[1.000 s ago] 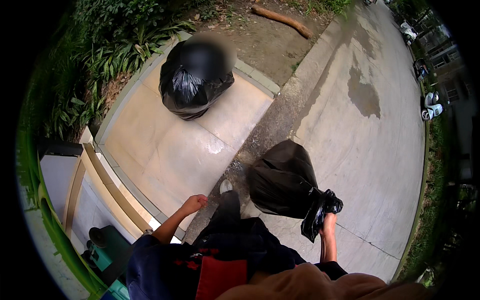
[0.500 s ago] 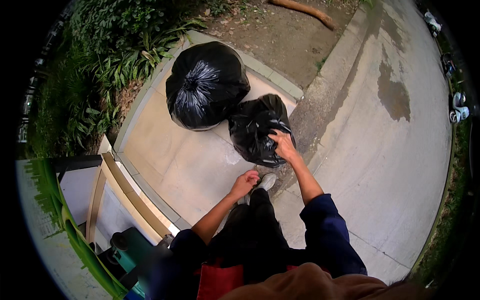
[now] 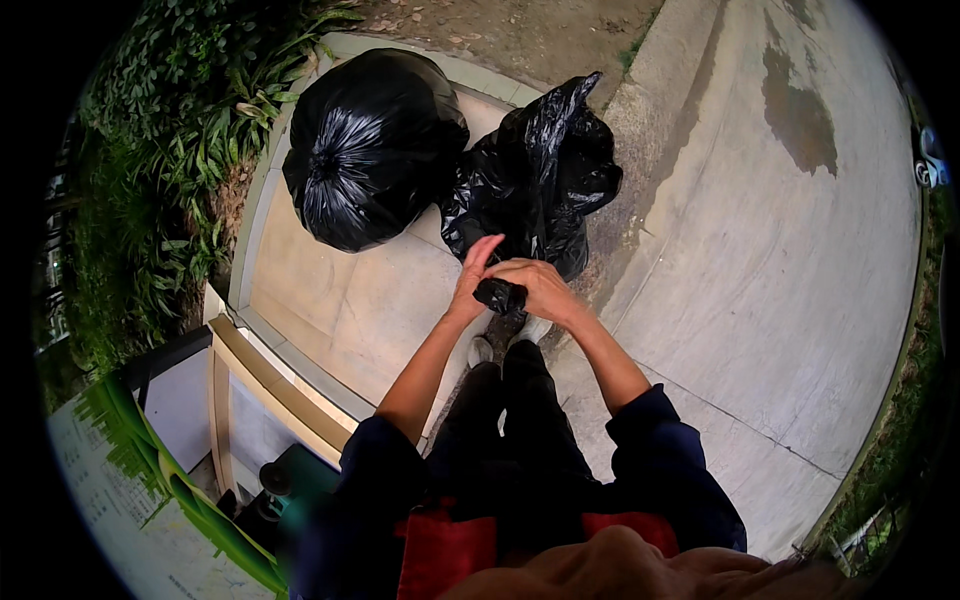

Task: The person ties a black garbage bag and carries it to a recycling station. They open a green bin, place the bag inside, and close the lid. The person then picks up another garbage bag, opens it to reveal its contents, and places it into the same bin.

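Note:
A smaller black garbage bag [image 3: 535, 175] stands in front of me, its loose plastic pulled up into a peak on the far side. My right hand [image 3: 543, 288] is closed around a bunched part of this bag, and a black wad sticks out below the fingers. Close against it is my left hand [image 3: 468, 285], fingers stretched out and apart, beside the bunched plastic; its thumb is partly hidden. To the left of the smaller bag sits a large, full black garbage bag [image 3: 375, 150] with a gathered, pleated top. The two bags touch or nearly touch.
Both bags rest on a pale tiled slab [image 3: 330, 290] with a raised border. Dense plants [image 3: 170, 150] grow at the left. A concrete path [image 3: 740, 290] runs along the right. At the lower left stand a wooden-edged frame [image 3: 270, 375] and a green-printed panel [image 3: 140, 470].
My right hand has drawn the smaller bag's plastic up and toward me, stretching it taller. My left hand has risen to meet the right. The view has shifted slightly.

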A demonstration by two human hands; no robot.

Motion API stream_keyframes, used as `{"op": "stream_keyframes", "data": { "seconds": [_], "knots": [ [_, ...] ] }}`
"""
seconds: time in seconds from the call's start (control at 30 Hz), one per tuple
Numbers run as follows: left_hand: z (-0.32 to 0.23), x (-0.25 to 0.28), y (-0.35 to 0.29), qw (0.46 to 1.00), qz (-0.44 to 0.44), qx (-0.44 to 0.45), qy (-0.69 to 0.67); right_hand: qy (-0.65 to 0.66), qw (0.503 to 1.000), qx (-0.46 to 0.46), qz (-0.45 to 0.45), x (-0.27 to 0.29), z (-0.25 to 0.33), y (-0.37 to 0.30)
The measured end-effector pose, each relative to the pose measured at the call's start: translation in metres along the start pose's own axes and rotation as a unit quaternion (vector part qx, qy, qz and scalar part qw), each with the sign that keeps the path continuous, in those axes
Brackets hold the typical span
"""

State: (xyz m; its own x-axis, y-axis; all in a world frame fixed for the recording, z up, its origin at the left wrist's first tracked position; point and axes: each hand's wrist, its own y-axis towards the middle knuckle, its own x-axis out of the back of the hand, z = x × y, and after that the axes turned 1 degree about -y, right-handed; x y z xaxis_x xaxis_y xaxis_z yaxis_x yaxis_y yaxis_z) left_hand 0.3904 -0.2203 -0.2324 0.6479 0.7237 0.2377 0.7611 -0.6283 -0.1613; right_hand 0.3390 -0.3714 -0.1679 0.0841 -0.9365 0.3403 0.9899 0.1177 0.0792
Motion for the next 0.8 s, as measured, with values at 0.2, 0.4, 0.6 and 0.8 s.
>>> {"op": "stream_keyframes", "data": {
  "seconds": [0.2, 0.4, 0.6, 0.8],
  "knots": [
    [-0.008, -0.049, 0.002, 0.975, 0.178, 0.039, 0.130, -0.118, 0.985, -0.095, 0.083, 0.080, -0.006, -0.045],
    [0.044, 0.001, -0.017, 0.965, 0.198, 0.169, 0.034, 0.120, 0.929, -0.311, -0.158, 0.093, -0.027, -0.093],
    [0.061, 0.028, 0.002, 0.944, 0.238, 0.210, 0.085, 0.321, 0.674, -0.549, -0.376, 0.000, -0.121, -0.071],
    [0.114, -0.047, 0.076, 0.931, -0.016, 0.351, 0.102, 0.446, 0.638, -0.442, -0.446, -0.058, -0.166, -0.019]
  ]
}}
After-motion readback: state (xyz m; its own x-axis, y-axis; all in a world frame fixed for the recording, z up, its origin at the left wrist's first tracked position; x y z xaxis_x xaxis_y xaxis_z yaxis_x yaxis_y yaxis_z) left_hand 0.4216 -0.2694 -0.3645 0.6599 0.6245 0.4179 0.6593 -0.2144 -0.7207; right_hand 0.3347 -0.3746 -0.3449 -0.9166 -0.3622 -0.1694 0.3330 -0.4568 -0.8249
